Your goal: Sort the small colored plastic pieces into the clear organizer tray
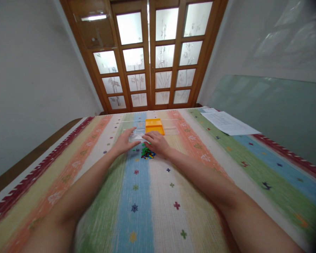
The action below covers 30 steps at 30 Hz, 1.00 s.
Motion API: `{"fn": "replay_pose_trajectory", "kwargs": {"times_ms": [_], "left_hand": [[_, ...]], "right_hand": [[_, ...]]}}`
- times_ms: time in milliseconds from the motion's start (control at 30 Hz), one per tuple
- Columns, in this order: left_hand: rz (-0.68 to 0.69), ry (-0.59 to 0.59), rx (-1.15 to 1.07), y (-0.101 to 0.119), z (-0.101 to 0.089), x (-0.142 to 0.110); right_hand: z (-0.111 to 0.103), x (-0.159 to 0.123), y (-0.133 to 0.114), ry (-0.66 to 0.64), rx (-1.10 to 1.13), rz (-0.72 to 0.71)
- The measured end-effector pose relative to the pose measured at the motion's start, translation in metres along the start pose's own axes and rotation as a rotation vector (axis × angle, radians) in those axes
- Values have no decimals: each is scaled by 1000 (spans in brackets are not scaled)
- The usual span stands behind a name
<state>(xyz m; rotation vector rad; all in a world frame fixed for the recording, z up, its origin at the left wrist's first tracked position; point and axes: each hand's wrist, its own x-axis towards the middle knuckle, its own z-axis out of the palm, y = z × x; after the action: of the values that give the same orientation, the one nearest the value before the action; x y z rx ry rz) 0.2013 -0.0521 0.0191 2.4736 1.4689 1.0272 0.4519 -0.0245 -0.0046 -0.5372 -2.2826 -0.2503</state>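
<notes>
My left hand is just left of a small pile of coloured pieces, its thumb and fingers spread, with nothing visible in it. My right hand hovers over the far right side of the pile, fingers pointing left and apart. Green, blue, red and yellow show among the pieces, which are too small to name. A clear, shiny plastic item lies between the hands, its shape hard to make out. Just beyond the right hand is a yellow-orange plastic box, open, showing two shallow halves.
A striped, patterned cloth covers the table. Sheets of paper lie at the far right. A pale green glass-like panel stands along the right side. Wooden doors with glass panes are beyond the far edge.
</notes>
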Motion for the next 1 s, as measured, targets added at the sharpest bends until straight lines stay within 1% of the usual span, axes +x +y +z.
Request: {"fn": "replay_pose_trajectory", "kwargs": {"times_ms": [67, 200, 367, 433, 500, 567, 633, 700, 767, 867, 933, 1000], "left_hand": [[3, 3, -28, 12, 11, 6], [-70, 83, -33, 24, 30, 14], [-171, 162, -85, 30, 46, 12], [-216, 165, -121, 30, 50, 8], [-236, 138, -159, 30, 53, 3], [-201, 88, -218, 29, 54, -2], [-133, 40, -313, 27, 55, -4], [-83, 11, -447, 24, 54, -4], [-65, -6, -588, 21, 52, -2], [-86, -42, -734, 20, 45, 0], [-122, -67, -770, 18, 41, 2], [-169, -60, -759, 13, 36, 3]], "right_hand": [[1, -3, 4, -14, -5, 28], [2, -8, 12, -56, -16, 104], [9, -7, 7, -100, -87, 173], [12, -6, 5, -116, -127, 202], [13, -5, 6, -111, -165, 258], [12, -6, 11, -83, -187, 330], [9, -8, 20, -48, -173, 374], [8, -12, 28, 10, -127, 418], [9, -16, 35, 72, -68, 493], [14, -20, 42, 110, 42, 574], [16, -21, 43, 112, 108, 587], [17, -20, 41, 109, 154, 583]]}}
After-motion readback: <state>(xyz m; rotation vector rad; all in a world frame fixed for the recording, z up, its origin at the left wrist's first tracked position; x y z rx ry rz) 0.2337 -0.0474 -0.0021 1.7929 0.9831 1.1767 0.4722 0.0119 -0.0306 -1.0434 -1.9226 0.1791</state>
